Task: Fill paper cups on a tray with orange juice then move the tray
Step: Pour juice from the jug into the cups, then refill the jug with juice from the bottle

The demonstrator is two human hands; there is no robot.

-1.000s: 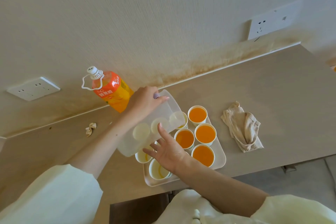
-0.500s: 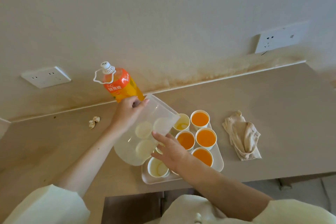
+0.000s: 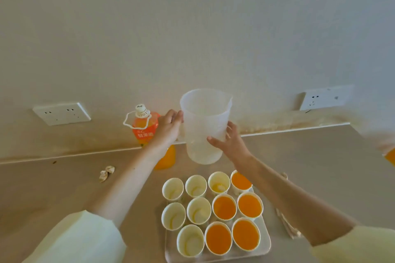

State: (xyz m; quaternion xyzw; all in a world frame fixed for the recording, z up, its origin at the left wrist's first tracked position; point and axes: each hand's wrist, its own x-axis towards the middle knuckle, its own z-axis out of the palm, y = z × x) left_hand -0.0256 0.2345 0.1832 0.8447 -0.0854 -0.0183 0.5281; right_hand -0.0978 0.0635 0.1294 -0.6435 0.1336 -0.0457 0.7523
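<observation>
While 5 paper cups (image 3: pixel 224 207) hold juice, both hands, left (image 3: pixel 168 128) and right (image 3: pixel 232 145), clasp an upright empty jug (image 3: pixel 204 126) above the bench (image 3: pixel 310 156).

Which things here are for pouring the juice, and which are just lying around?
For the job:
- jug, held upright by the left hand and right hand
- juice bottle
- cups, five full of juice, six not
- tray

Just lying about:
- crumpled paper
- cloth
- wall sockets
</observation>
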